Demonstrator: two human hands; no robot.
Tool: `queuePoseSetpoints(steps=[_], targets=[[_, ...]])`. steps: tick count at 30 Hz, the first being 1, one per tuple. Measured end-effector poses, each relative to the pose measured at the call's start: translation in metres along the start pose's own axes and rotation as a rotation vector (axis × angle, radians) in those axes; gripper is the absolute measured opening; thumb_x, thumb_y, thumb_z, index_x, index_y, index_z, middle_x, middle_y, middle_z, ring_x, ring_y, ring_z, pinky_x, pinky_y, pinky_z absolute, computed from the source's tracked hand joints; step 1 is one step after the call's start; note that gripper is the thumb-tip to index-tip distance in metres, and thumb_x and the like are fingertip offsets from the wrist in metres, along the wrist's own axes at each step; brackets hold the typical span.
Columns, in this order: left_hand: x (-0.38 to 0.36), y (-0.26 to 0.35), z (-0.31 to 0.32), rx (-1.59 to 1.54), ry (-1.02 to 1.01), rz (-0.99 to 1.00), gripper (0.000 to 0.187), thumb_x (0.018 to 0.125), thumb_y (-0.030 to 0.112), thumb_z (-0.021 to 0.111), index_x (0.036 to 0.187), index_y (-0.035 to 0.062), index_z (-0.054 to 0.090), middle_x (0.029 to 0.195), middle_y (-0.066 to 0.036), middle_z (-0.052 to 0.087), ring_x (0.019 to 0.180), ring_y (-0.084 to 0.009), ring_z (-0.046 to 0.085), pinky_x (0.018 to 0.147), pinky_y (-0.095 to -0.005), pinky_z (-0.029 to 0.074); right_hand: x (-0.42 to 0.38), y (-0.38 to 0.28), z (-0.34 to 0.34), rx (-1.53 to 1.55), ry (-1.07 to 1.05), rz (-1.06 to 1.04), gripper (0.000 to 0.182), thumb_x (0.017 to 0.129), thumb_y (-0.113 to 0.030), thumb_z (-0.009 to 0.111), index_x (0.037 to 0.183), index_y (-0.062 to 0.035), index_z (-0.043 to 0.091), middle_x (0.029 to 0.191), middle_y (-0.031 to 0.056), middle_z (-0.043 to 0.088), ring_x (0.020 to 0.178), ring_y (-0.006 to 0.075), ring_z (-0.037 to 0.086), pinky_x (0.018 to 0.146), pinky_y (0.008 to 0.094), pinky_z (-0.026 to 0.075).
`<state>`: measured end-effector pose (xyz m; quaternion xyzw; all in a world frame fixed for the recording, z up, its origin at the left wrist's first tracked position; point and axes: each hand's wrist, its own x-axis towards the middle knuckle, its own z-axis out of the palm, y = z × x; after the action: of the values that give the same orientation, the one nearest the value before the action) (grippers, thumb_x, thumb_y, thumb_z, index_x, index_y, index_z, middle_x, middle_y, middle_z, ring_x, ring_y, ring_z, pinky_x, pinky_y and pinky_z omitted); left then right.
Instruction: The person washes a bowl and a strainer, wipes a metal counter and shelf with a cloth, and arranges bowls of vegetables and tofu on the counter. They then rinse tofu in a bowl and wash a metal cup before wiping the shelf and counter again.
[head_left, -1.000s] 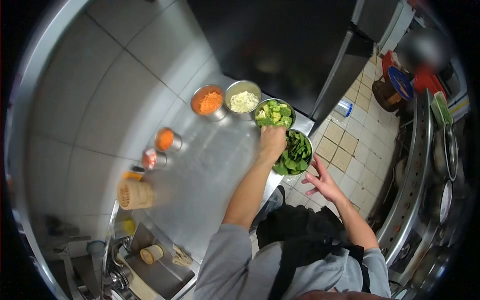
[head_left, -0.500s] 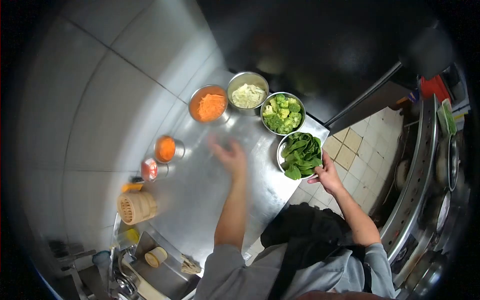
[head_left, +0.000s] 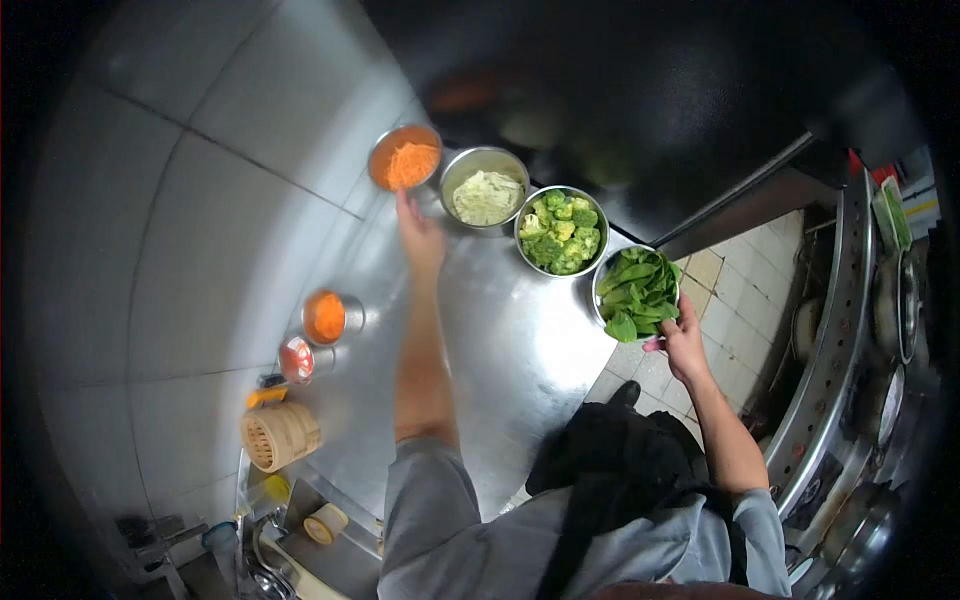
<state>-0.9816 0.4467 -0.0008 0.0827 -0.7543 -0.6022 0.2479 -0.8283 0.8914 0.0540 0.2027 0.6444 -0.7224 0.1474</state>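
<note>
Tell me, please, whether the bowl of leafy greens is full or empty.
Full, or nearly: the leaves reach the rim of the bowl on the side by the right hand.

Shredded carrot [head_left: 412, 163], leafy greens [head_left: 637, 290] in bowls [head_left: 382, 160]

Stretches the left arm [head_left: 425, 350] far forward, almost straight, from beneath a short grey sleeve [head_left: 430, 495]. Points the left hand [head_left: 421, 240] ahead, slightly blurred, with fingers [head_left: 403, 205] extended. Angles the right arm [head_left: 728, 430] forward and slightly inward, also bare below the sleeve. Holds the right hand [head_left: 684, 340] partly open, with fingers spread and gently curved.
</note>
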Motion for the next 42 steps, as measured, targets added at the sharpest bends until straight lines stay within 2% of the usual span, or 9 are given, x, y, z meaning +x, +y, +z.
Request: queuePoseSetpoints(steps=[2,6,8,12,22,31,33,36,42], targets=[[-0.004,0.050,0.004,-0.088,-0.132,-0.273,0.075,0.091,-0.012,0.040,0.159,0.0080,0.016,0.165,-0.015,0.018,0.147,-0.0345,0.031,0.108,-0.0354,0.040,0.011,0.008,0.001,0.009,0.021,-0.015,0.064,0.093,0.005,0.042,0.153,-0.0096,0.027,0.133,0.0149,0.054,0.093,0.0240,0.068,0.059,0.0313,0.062],[-0.037,0.012,0.004,0.011,-0.114,-0.101,0.074,0.093,-0.010,0.040,0.160,0.0119,0.016,0.165,-0.014,0.019,0.145,-0.0315,0.036,0.098,-0.0297,0.045,0.022,0.003,-0.001,0.058,0.015,-0.019,0.064,0.093,0.004,0.044,0.153,-0.0121,0.028,0.135,0.0122,0.053,0.098,0.0230,0.066,0.065,0.0331,0.062],[-0.086,0.026,0.011,-0.053,-0.145,-0.319,0.079,0.087,-0.013,0.042,0.159,0.0065,0.018,0.152,-0.025,0.040,0.102,-0.0169,0.062,0.071,-0.0235,0.050,0.028,-0.005,-0.002,0.112,-0.012,-0.001,0.064,0.094,0.004,0.045,0.154,-0.0130,0.028,0.138,0.0114,0.051,0.102,0.0215,0.065,0.069,0.0322,0.063],[-0.195,0.039,0.028,-0.088,-0.106,-0.396,0.080,0.086,-0.016,0.042,0.159,0.0071,0.019,0.163,-0.012,0.025,0.141,-0.0257,0.042,0.089,-0.0225,0.047,0.043,-0.002,-0.015,0.136,-0.163,0.025,0.070,0.098,0.000,0.048,0.159,-0.0139,0.016,0.152,0.0098,0.038,0.103,0.0216,0.065,0.075,0.0330,0.063],[-0.446,0.104,-0.045,0.281,0.217,-0.306,0.067,0.095,-0.003,0.047,0.157,0.0061,0.024,0.163,-0.017,0.022,0.138,-0.0329,0.046,0.110,-0.0380,0.039,0.013,0.059,-0.102,0.291,-0.162,0.174,0.069,0.099,-0.043,0.058,0.153,-0.0099,0.030,0.143,0.0123,0.049,0.093,0.0204,0.065,0.075,0.0359,0.059],[-0.719,0.187,-0.042,0.652,1.167,-0.651,0.059,0.093,0.007,0.057,0.149,0.0036,0.038,0.157,-0.029,0.026,0.133,-0.0395,0.048,0.105,-0.0442,0.045,-0.011,0.165,-0.145,-0.111,-0.618,0.562,0.051,0.099,-0.038,0.060,0.139,-0.0091,0.048,0.119,0.0106,0.062,0.081,0.0175,0.064,0.064,0.0325,0.059],[-0.836,0.185,0.010,1.092,0.684,-0.936,0.056,0.091,0.019,0.063,0.141,-0.0003,0.047,0.147,-0.035,0.038,0.127,-0.0466,0.050,0.103,-0.0500,0.046,-0.008,0.181,-0.143,-0.233,-0.775,0.583,0.051,0.098,-0.036,0.062,0.139,-0.0085,0.049,0.119,0.0109,0.063,0.082,0.0182,0.065,0.064,0.0330,0.059],[-0.949,0.230,0.123,0.776,0.539,-1.447,0.061,0.085,0.035,0.065,0.134,-0.0013,0.055,0.126,-0.036,0.058,0.129,-0.0488,0.049,0.111,-0.0494,0.039,-0.001,0.194,-0.145,-0.460,-0.959,0.521,0.052,0.097,-0.037,0.064,0.140,-0.0110,0.049,0.116,0.0094,0.064,0.082,0.0175,0.064,0.065,0.0314,0.057],[-1.127,0.199,0.182,0.369,-0.006,-1.627,0.057,0.086,0.041,0.066,0.124,-0.0012,0.065,0.127,-0.029,0.062,0.125,-0.0400,0.057,0.107,-0.0450,0.043,-0.011,0.180,-0.118,-0.367,-0.855,0.386,0.044,0.095,-0.040,0.066,0.129,-0.0154,0.055,0.114,0.0051,0.063,0.082,0.0149,0.059,0.068,0.0315,0.051]])
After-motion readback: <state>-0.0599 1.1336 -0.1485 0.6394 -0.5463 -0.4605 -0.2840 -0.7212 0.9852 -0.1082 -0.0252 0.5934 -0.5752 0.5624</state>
